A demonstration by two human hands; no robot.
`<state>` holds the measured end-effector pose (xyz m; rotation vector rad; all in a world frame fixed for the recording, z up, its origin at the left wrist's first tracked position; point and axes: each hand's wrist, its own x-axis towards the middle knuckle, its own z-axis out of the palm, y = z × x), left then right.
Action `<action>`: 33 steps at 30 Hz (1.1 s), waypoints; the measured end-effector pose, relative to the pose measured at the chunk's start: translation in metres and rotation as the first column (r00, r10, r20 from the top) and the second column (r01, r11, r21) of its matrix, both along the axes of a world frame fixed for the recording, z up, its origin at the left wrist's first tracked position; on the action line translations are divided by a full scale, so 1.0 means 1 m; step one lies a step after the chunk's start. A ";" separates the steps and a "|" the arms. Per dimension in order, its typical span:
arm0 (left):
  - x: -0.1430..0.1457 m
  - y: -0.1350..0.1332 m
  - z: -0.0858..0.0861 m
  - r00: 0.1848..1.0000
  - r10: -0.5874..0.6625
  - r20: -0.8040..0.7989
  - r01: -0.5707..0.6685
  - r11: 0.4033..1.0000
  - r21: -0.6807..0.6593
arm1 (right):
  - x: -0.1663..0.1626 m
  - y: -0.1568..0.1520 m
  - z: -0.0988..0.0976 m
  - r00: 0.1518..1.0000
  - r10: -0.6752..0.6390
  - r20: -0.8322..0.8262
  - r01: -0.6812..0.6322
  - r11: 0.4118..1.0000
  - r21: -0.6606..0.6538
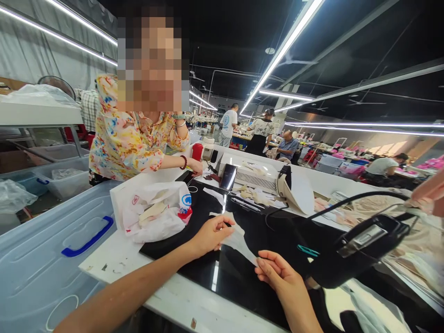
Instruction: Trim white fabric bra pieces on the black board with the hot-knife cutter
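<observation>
Although fingers hide its ends, the white fabric piece [239, 243] sits low centre over the black tabletop [277, 240], left hand [208, 236] pinching its upper end, right hand [277, 274] its lower tip; right of them, a blurred black tool [360, 247].

A small piece of thin white fabric [238, 241] - pale, almost see-through, cut narrow and irregular - hangs stretched just above a glossy black mat [204, 274] at the near edge of the worktable. Its upper end is pinched in the left hand [210, 236], its lower tip in the fingers of the right hand [277, 274]. It slopes down from left to right - taut, unfolded, slightly curled along one edge.
</observation>
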<state>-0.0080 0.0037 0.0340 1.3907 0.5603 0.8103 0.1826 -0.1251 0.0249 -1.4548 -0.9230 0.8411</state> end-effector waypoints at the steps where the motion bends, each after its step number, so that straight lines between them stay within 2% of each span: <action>1: 0.000 0.000 0.000 1.000 -0.007 0.004 0.007 1.000 -0.011 | 0.002 -0.001 -0.005 1.000 -0.004 0.005 0.004 1.000 0.003; 5: 0.000 -0.002 0.003 0.999 -0.026 0.031 0.027 0.999 -0.036 | 0.012 -0.002 -0.022 0.996 0.081 0.044 -0.080 0.997 -0.019; 7: -0.001 -0.003 0.005 0.999 -0.034 0.033 0.035 0.999 -0.032 | 0.016 -0.001 -0.024 0.992 0.064 0.111 -0.065 0.998 0.004; 9: -0.001 -0.006 0.008 0.999 -0.048 0.025 0.049 0.999 -0.020 | 0.016 0.002 -0.021 0.978 -0.005 0.207 -0.010 0.997 0.071; 11: 0.000 -0.010 0.010 0.998 -0.067 0.008 0.067 0.998 -0.005 | 0.012 0.006 -0.015 0.954 -0.023 0.299 -0.014 0.992 0.122; 14: 0.001 -0.013 0.014 0.996 -0.088 -0.017 0.088 0.996 0.014 | -0.003 0.014 -0.004 0.928 0.036 0.371 -0.083 0.990 0.111; 18: -0.001 -0.010 0.021 0.996 -0.084 -0.042 0.086 0.995 0.046 | -0.025 0.020 0.010 0.929 0.121 0.351 -0.175 0.977 0.126; 22: -0.006 0.002 0.026 0.994 -0.064 -0.090 0.072 0.994 0.086 | -0.032 0.027 0.021 0.917 0.167 0.363 -0.224 0.967 0.121; 27: -0.006 0.028 0.031 0.982 0.026 -0.187 0.011 0.981 0.195 | -0.025 0.051 0.025 0.904 0.104 0.414 -0.168 0.978 0.122; 33: 0.003 0.066 0.031 0.940 0.198 -0.278 -0.064 0.902 0.427 | -0.013 0.091 0.025 0.843 0.032 0.538 -0.135 0.979 0.152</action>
